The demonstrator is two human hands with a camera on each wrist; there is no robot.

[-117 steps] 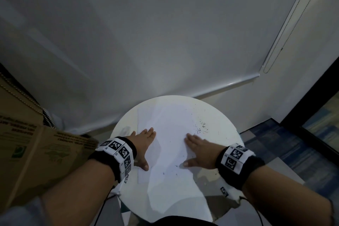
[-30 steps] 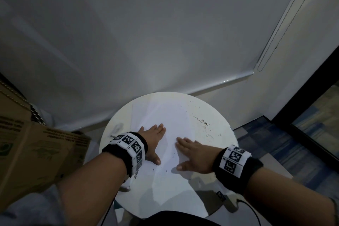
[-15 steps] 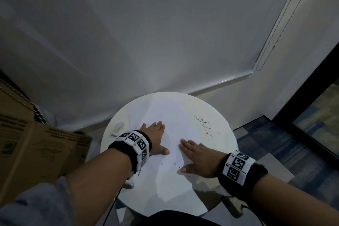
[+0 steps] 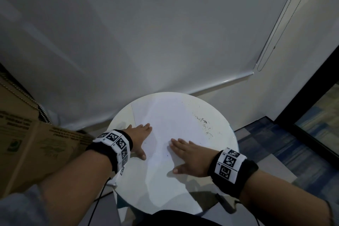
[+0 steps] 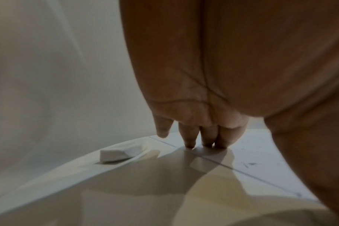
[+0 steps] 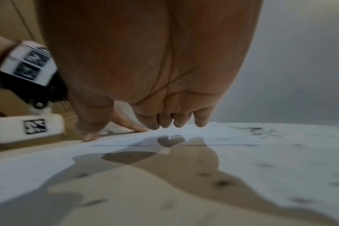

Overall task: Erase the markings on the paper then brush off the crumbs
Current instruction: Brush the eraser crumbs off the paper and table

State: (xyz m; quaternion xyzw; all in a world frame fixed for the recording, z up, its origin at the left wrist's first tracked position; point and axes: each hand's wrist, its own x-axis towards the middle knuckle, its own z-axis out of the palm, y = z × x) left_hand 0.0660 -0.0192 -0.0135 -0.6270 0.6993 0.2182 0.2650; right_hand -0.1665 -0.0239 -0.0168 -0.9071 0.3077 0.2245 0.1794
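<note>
White paper [image 4: 170,121] lay under both flat, empty hands, left [image 4: 140,135] and right [image 4: 189,156]; a careless sweep risked creasing it or smearing crumbs [image 4: 204,123].

Eraser [image 5: 120,153]: hidden behind the left wrist in the head view.
Cardboard box [image 4: 27,145]: cut off at the left edge, print too blurred to read.
Crumbs [image 6: 221,182]: blurred dark smudges.
</note>
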